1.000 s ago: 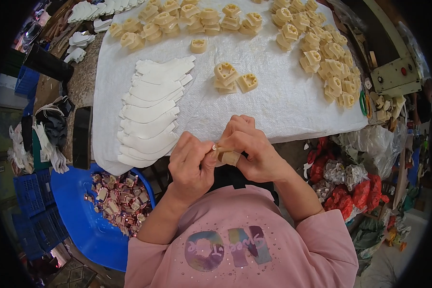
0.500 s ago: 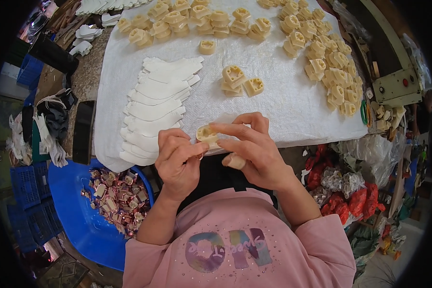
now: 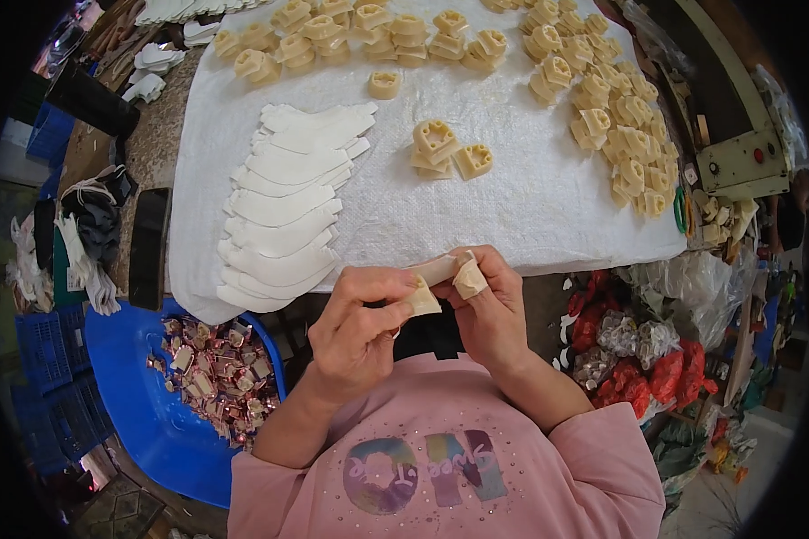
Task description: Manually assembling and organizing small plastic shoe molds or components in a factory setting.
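Note:
Just in front of the table edge, my left hand (image 3: pixel 358 328) pinches a cream-coloured moulded block (image 3: pixel 425 300) between thumb and fingers. A pale strip (image 3: pixel 435 269) runs from the block's top over to my right hand (image 3: pixel 494 314), whose fingers are closed on its other end. Beige tape wraps the right thumb. On the white cloth ahead lie a fanned row of white curved cut pieces (image 3: pixel 283 216), a small stack of similar cream blocks (image 3: pixel 434 144), one block (image 3: pixel 474 161) beside it and another lone block (image 3: pixel 384 85).
Many more cream blocks (image 3: pixel 634 148) crowd the table's right side and far edge (image 3: pixel 333 31). A dark phone (image 3: pixel 150 247) lies at the left edge. Below it, a blue tub (image 3: pixel 135 395) contains pinkish metallic pieces (image 3: pixel 220 377). Plastic bags (image 3: pixel 665 368) heap at the right.
My hands have turned the block on its side and moved slightly right. The right fingers, spread over the block before, are now closed on a pale strip drawn out from it.

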Demonstrator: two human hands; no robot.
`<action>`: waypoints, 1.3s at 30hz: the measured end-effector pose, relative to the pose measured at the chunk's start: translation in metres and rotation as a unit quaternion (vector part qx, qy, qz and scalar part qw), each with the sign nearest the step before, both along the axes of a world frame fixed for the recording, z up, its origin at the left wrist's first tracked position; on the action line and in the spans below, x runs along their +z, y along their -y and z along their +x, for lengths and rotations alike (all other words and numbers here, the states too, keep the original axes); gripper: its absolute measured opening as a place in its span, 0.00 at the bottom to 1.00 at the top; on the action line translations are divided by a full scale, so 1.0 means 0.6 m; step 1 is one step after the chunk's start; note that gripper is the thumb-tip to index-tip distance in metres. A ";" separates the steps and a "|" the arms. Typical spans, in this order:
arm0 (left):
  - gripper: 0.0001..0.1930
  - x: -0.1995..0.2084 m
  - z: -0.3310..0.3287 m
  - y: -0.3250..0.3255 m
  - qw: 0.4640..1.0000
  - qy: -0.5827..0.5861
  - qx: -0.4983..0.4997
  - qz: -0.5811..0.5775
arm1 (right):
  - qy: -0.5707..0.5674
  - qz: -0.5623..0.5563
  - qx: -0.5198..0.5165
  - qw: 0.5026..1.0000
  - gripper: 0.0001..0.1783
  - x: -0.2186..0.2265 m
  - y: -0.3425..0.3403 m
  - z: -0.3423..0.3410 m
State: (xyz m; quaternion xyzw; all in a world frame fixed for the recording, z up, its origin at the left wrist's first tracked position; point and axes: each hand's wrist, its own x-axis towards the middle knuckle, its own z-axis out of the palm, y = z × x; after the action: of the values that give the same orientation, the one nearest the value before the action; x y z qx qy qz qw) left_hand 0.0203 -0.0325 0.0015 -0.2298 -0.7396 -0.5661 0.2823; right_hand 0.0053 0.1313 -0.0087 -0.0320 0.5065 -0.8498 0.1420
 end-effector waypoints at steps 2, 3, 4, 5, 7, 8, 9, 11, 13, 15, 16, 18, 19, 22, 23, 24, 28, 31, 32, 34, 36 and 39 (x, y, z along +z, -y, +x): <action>0.13 -0.002 -0.003 -0.006 0.999 -0.006 0.014 -0.029 | -0.002 0.005 0.008 1.000 0.14 0.001 -0.009 0.006; 0.14 -0.003 -0.004 -0.008 0.998 -0.015 0.032 -0.058 | -0.006 0.009 0.020 1.000 0.14 0.002 -0.012 0.008; 0.14 -0.003 -0.005 -0.010 0.998 -0.013 0.029 -0.058 | -0.004 0.009 0.017 1.000 0.14 0.004 -0.013 0.008; 0.13 -0.004 -0.005 -0.011 0.995 -0.015 0.046 -0.093 | -0.015 0.019 0.028 0.999 0.14 0.008 -0.013 0.008; 0.13 -0.002 -0.007 -0.013 0.990 -0.017 0.062 -0.128 | -0.024 0.029 0.037 0.999 0.14 0.016 -0.010 0.006; 0.11 0.000 -0.010 -0.014 0.982 -0.032 0.079 -0.169 | -0.034 0.053 0.037 0.997 0.14 0.021 -0.007 0.005; 0.10 0.003 -0.011 -0.014 0.972 -0.047 0.096 -0.209 | -0.044 0.078 0.037 0.995 0.14 0.025 -0.004 0.003; 0.09 0.010 -0.011 -0.014 0.965 -0.044 0.100 -0.237 | -0.072 0.140 0.033 0.987 0.14 0.031 0.002 0.002; 0.08 0.015 -0.011 -0.015 0.958 -0.042 0.104 -0.263 | -0.101 0.201 0.028 0.974 0.14 0.032 0.003 0.000; 0.09 0.018 -0.013 -0.016 0.959 -0.024 0.101 -0.263 | -0.116 0.276 0.042 0.953 0.14 0.032 0.003 -0.002; 0.09 0.016 -0.013 -0.013 0.959 -0.023 0.101 -0.263 | -0.115 0.276 0.043 0.953 0.14 0.031 0.002 -0.004; 0.08 0.004 -0.012 -0.004 0.977 0.034 0.072 -0.200 | -0.143 0.339 0.091 0.925 0.13 0.031 -0.005 -0.012; 0.08 -0.001 -0.010 -0.002 0.977 0.034 0.072 -0.199 | -0.143 0.339 0.092 0.925 0.13 0.030 -0.009 -0.019; 0.06 -0.010 0.004 0.002 0.975 0.209 0.028 0.062 | -0.163 0.198 0.150 0.955 0.15 0.025 -0.026 -0.047; 0.06 -0.012 0.007 0.000 0.975 0.209 0.028 0.063 | -0.033 0.077 0.145 0.986 0.14 0.031 -0.026 -0.050; 0.07 -0.013 0.009 -0.005 0.961 0.235 -0.003 0.145 | -0.006 0.079 0.169 0.982 0.14 0.027 -0.031 -0.060; 0.11 -0.018 0.006 -0.009 0.970 0.203 -0.080 0.111 | 0.044 0.123 0.237 0.963 0.19 0.015 -0.033 -0.074; 0.12 -0.020 0.005 -0.003 0.987 0.146 -0.072 -0.001 | 0.069 0.101 0.275 0.954 0.22 0.013 -0.029 -0.080; 0.12 -0.018 0.004 -0.005 0.987 0.145 -0.074 0.001 | 0.055 0.112 0.274 0.954 0.22 0.009 -0.028 -0.080; 0.11 -0.012 0.003 -0.007 0.986 0.155 -0.054 -0.021 | 0.040 0.123 0.273 0.953 0.21 0.009 -0.027 -0.081; 0.08 -0.024 0.005 -0.007 0.984 0.169 -0.056 0.003 | 0.020 0.155 0.244 0.957 0.20 0.012 -0.024 -0.081; 0.06 -0.028 0.002 -0.014 0.978 0.189 -0.053 0.065 | 0.013 0.195 0.195 0.961 0.19 0.003 -0.011 -0.078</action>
State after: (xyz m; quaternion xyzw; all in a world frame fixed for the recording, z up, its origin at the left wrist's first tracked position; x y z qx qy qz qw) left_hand 0.0213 -0.0242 -0.0155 -0.1387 -0.7279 -0.6605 0.1211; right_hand -0.0412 0.1382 -0.0071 -0.0904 0.6444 -0.6908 0.3152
